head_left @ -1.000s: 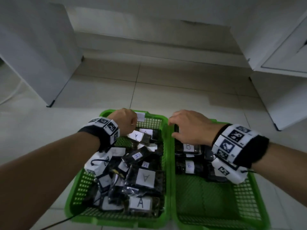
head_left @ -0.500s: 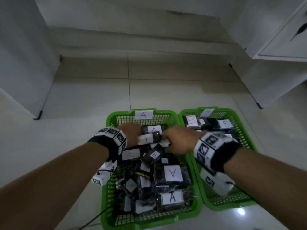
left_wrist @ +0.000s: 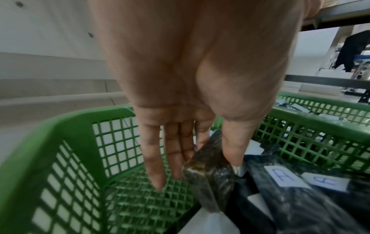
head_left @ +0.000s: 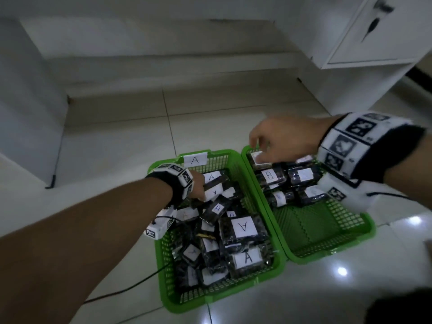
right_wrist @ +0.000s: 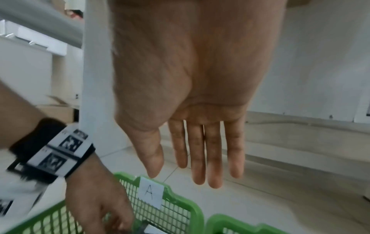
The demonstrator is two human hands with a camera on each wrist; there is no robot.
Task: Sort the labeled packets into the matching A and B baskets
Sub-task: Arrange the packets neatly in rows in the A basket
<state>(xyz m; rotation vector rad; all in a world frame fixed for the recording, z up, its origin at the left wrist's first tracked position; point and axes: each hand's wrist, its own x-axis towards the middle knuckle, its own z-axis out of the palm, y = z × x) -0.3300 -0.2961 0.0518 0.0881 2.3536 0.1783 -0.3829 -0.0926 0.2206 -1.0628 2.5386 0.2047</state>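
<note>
Two green mesh baskets stand side by side on the tiled floor. The left basket (head_left: 222, 298) bears an A tag (head_left: 195, 159) on its back rim and is heaped with dark packets with white A labels (head_left: 243, 226). The right basket (head_left: 327, 251) holds B-labelled packets (head_left: 270, 175) in its back half. My left hand (head_left: 198, 187) reaches into the back of the A basket and pinches a dark packet (left_wrist: 210, 190) between thumb and fingers (left_wrist: 208, 167). My right hand (head_left: 261, 148) hovers above the back of the B basket, fingers straight (right_wrist: 181, 163), holding nothing.
A white cabinet (head_left: 374, 43) stands at the back right and a white panel (head_left: 28, 113) at the left, with a low step (head_left: 163, 85) behind the baskets. A black cable (head_left: 131, 286) runs over the floor left of the A basket. The B basket's front half is bare mesh.
My right hand has left the back of the A basket, where it met the left hand, and moved right over the B basket. My left hand stays in the A basket.
</note>
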